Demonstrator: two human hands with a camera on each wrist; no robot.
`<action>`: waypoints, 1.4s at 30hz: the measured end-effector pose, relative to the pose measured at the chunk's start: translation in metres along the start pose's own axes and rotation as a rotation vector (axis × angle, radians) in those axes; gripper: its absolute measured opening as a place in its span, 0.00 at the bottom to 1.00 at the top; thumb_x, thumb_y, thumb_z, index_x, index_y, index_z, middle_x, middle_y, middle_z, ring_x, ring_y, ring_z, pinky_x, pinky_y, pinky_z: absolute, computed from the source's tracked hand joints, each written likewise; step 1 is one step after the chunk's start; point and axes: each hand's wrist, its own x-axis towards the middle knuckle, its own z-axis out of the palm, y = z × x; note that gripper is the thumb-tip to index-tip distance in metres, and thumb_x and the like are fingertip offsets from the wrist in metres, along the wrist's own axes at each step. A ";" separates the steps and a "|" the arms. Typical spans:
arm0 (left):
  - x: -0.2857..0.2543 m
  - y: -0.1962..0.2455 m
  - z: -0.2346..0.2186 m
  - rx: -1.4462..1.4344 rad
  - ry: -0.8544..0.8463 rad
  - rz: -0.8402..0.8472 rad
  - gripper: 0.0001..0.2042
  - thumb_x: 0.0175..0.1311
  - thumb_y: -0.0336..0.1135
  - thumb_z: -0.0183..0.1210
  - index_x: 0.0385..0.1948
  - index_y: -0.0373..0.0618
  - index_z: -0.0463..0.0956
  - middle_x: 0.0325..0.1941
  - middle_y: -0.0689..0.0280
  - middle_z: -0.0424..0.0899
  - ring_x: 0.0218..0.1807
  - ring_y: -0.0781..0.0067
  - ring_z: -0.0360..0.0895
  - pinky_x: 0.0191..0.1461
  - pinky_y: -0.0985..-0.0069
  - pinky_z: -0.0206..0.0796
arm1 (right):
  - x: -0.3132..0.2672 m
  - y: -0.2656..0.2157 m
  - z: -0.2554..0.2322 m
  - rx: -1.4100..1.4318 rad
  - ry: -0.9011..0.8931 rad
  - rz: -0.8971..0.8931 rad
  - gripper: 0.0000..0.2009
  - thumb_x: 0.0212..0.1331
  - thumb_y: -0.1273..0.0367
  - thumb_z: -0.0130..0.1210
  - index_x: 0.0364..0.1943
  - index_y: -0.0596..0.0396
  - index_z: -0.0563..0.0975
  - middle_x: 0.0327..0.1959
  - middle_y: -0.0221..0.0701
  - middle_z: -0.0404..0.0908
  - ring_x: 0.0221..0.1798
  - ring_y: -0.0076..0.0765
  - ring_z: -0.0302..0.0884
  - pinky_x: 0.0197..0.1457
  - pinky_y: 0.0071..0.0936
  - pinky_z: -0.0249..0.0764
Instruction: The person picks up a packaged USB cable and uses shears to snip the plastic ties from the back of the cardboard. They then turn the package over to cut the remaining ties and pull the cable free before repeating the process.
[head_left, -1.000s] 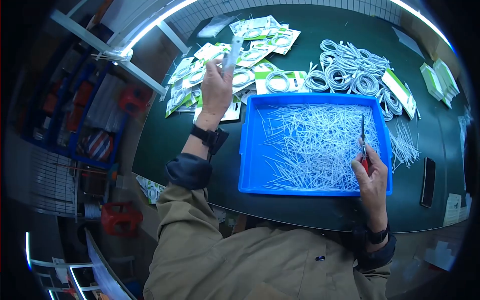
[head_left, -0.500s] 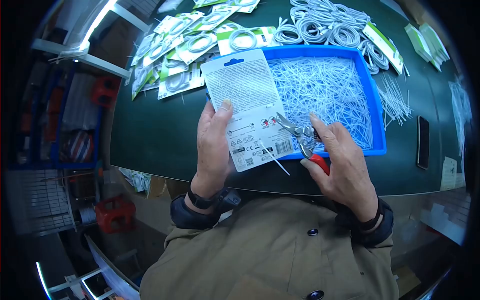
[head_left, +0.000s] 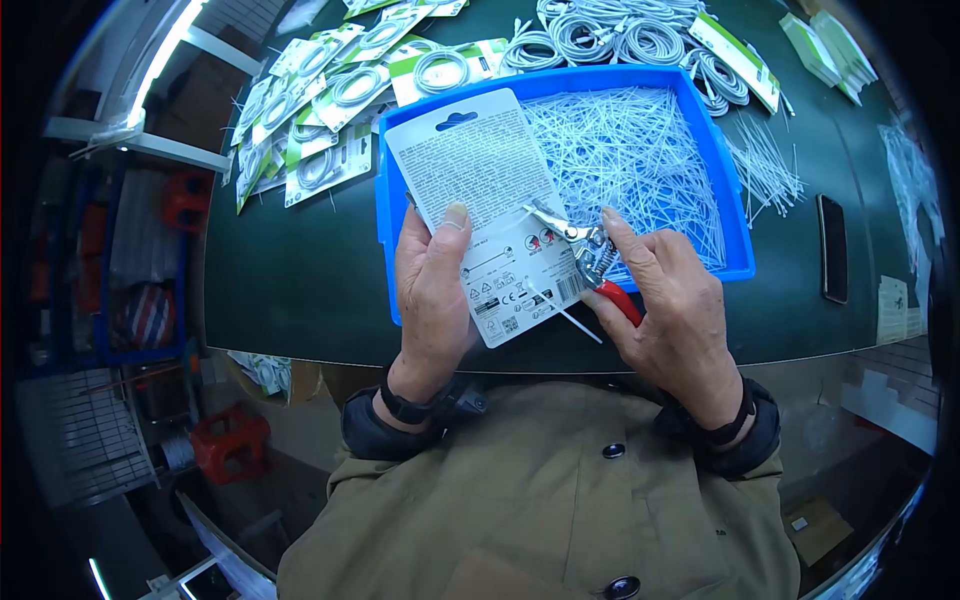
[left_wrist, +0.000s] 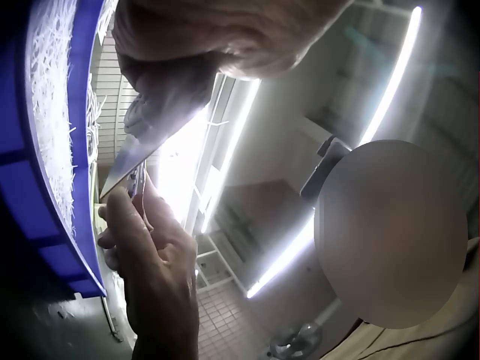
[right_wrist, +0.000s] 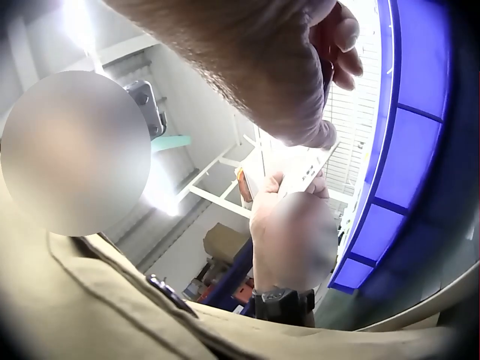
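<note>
In the head view, my left hand (head_left: 437, 285) holds a white printed hang-hole package card (head_left: 480, 165) by its left edge, thumb across the front. The card is tilted over the left part of the blue tray. A white cable tie (head_left: 575, 320) sticks out from its lower part. My right hand (head_left: 680, 305) grips red-handled spring cutters (head_left: 590, 250), their metal tips lying over the middle of the card. In the left wrist view, the card (left_wrist: 127, 166) shows nearly edge-on beside the right hand (left_wrist: 157, 262).
Loose white cable ties (head_left: 630, 160) fill the blue tray (head_left: 388, 205). Packaged cables (head_left: 335, 95) lie at the back left, coiled cables (head_left: 650, 40) behind the tray. More ties (head_left: 768, 165), a phone (head_left: 832, 250) and stacked green-white cards (head_left: 830, 55) are on the right.
My left hand has come from the package pile to in front of my body with the card. The cutters have moved from over the tray's right side, left onto the card.
</note>
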 end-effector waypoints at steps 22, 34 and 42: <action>-0.003 -0.032 0.019 0.037 -0.010 0.040 0.20 0.83 0.42 0.46 0.66 0.37 0.67 0.58 0.55 0.83 0.55 0.66 0.86 0.59 0.68 0.79 | -0.024 -0.005 -0.005 0.366 -0.080 0.184 0.37 0.52 0.70 0.75 0.70 0.56 0.75 0.33 0.37 0.75 0.32 0.41 0.78 0.37 0.36 0.76; -0.006 -0.033 0.029 0.104 -0.029 0.075 0.20 0.83 0.42 0.45 0.66 0.38 0.67 0.58 0.55 0.82 0.56 0.65 0.85 0.61 0.67 0.77 | -0.019 -0.009 0.004 0.241 -0.040 0.094 0.38 0.49 0.73 0.73 0.70 0.52 0.75 0.34 0.37 0.76 0.32 0.43 0.78 0.36 0.39 0.77; 0.001 -0.029 0.029 0.075 -0.039 0.019 0.20 0.84 0.44 0.44 0.63 0.37 0.69 0.57 0.55 0.83 0.53 0.66 0.86 0.58 0.67 0.79 | -0.021 -0.005 0.002 0.309 -0.028 0.148 0.36 0.51 0.74 0.74 0.69 0.52 0.76 0.32 0.36 0.77 0.31 0.39 0.80 0.35 0.36 0.77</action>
